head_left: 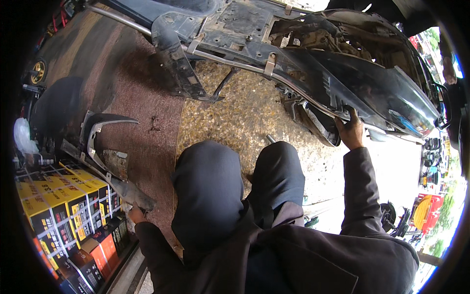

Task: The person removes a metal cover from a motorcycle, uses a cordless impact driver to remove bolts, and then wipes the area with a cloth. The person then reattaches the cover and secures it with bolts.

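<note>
A partly stripped motor scooter (pixel 249 46) stands across the far side, its dark footboard and inner frame showing. My right hand (pixel 352 131) is closed at the lower edge of its glossy dark side panel (pixel 374 88), where a metal side rail (pixel 298 87) runs past. The fingertips are partly hidden there. Low on the left, my left hand (pixel 137 214) closes around the near end of a long, dirty trim panel (pixel 129 191), which slants away along some boxes. Next to it is a curved dark fairing piece (pixel 95 125).
Strapped yellow and black cartons (pixel 63 196) are stacked at the left, with an orange box (pixel 104 250) below. A short metal tube (pixel 270 139) shows just beyond my right knee. A dark bracket (pixel 188 81) hangs off the scooter. Another person's hand (pixel 449 71) appears at the far right.
</note>
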The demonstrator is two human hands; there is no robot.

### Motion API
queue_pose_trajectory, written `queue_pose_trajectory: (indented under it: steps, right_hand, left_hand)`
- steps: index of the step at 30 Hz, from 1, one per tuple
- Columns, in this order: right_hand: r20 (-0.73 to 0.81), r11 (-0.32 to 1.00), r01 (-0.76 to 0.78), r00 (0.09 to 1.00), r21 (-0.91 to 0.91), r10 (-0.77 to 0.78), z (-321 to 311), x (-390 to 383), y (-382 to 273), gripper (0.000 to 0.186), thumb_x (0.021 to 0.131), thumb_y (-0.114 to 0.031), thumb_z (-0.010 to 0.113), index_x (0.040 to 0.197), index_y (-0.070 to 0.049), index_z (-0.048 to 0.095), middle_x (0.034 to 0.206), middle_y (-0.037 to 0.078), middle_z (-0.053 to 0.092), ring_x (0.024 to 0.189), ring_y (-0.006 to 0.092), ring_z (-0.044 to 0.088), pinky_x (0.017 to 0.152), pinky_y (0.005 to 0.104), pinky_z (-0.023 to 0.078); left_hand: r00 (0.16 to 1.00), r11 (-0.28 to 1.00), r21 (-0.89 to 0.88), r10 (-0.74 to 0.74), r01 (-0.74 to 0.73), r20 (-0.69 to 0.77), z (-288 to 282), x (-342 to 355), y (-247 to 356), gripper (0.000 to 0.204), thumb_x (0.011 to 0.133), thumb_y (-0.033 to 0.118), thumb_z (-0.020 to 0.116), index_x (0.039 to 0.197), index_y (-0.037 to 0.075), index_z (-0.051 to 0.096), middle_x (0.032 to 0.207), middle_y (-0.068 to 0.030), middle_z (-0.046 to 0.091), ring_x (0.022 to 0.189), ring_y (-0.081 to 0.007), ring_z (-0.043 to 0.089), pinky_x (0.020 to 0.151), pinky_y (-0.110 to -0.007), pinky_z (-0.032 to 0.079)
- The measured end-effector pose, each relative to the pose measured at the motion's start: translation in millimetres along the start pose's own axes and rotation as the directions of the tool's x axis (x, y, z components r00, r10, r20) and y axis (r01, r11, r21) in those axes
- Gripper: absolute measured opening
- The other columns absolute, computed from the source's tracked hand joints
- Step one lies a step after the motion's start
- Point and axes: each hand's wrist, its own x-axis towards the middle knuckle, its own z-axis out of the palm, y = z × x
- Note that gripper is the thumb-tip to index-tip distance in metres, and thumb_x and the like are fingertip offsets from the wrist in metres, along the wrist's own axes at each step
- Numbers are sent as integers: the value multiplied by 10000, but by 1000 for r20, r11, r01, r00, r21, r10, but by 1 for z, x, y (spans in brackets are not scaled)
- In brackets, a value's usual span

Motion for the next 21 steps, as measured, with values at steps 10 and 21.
queue_pose_trajectory:
  steps: [10,21]
  right_hand:
    - [115,989,-124,984,-84,133,-1,-5,8,564,810,-223,711,1314,-102,490,932,204,696,867,399,672,733,435,528]
    - [90,988,-144,985,-53,148,10,-7,25,567,818,-280,704,1306,-64,512,1046,236,670,852,403,664,757,422,519]
  left_hand:
    - [827,-114,951,471,-289,308,-40,101,-34,313,820,356,626,761,64,721,925,-246,669,865,-347,658,705,-451,518]
    - [914,830,-386,392,-401,-105,-116,-18,116,155,882,139,547,941,-2,571,787,-85,587,630,-193,535,621,-377,462]
